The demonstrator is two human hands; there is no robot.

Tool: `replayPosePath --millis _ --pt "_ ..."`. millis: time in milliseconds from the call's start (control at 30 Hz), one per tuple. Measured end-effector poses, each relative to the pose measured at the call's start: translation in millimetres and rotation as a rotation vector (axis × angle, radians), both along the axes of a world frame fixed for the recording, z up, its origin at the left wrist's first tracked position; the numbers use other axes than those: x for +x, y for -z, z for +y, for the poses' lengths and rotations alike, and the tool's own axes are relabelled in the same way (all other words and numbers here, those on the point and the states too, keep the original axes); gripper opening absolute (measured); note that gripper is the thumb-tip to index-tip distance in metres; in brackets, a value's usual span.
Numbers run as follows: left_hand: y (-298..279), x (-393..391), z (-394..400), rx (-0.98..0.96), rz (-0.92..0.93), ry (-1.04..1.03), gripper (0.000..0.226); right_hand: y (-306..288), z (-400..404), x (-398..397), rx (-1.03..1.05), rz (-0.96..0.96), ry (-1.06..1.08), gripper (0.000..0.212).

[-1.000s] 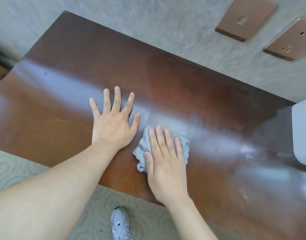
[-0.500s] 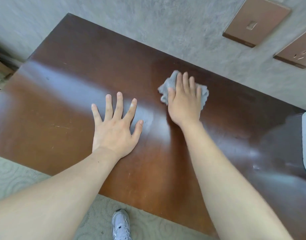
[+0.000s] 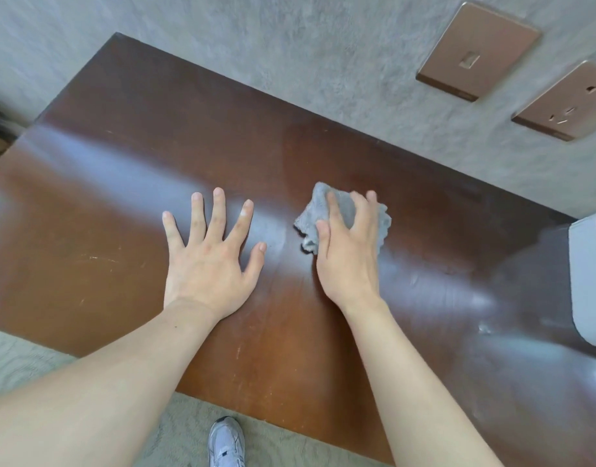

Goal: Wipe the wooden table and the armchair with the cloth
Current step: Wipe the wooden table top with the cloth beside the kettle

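A dark wooden surface (image 3: 148, 136) stands against a grey wall (image 3: 289, 45) bearing two copper-coloured plates. The left hand (image 3: 210, 254) lies flat on the wood, fingers spread wide. Just beside it, the right hand (image 3: 348, 251) curls its fingers over a crumpled grey cloth (image 3: 343, 210), pressing it to the surface.

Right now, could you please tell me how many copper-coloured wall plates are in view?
2. The copper-coloured switch plate is on the grey wall above the table's far edge; the copper-coloured socket plate sits right of it, cut off by the frame.
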State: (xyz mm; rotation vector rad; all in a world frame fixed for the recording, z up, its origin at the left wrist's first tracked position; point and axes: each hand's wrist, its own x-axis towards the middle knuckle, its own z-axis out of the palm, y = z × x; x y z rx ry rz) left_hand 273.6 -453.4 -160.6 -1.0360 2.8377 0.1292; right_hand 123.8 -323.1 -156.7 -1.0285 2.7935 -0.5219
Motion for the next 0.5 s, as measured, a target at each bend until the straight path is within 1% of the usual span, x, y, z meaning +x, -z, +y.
replayPosePath --millis 33,100,200,267,333,400,433,500 --pt "-1 0 1 0.001 -0.001 -0.001 0.069 -1 -4 -9 0.019 -0.03 0.069 0.051" --pt "-2 0 1 0.004 0.004 0.0 0.069 -5 -25 -41 0.088 -0.005 0.189 0.052" --pt "0 -2 0 -0.006 0.012 -0.002 0.069 -11 -70 -87 0.137 0.027 0.269 0.054" --pt "0 -2 0 -0.001 0.014 -0.002 0.068 -10 -92 -89 0.181 0.078 0.172 0.054" --pt "1 -2 -1 0.0 0.024 -0.005 0.068 -7 -101 -74 0.191 0.097 -0.034 0.053" --pt "2 -1 -1 0.003 0.024 -0.003 0.069 -9 -87 -48 0.176 0.077 -0.188 0.053" --pt "2 -1 -1 0.002 0.026 -0.006 0.069 -9 -73 -31 0.174 0.076 -0.227 0.054" --pt "2 0 -1 -0.002 0.031 -0.012 0.07 -10 -33 11 0.163 0.052 -0.225 0.055"
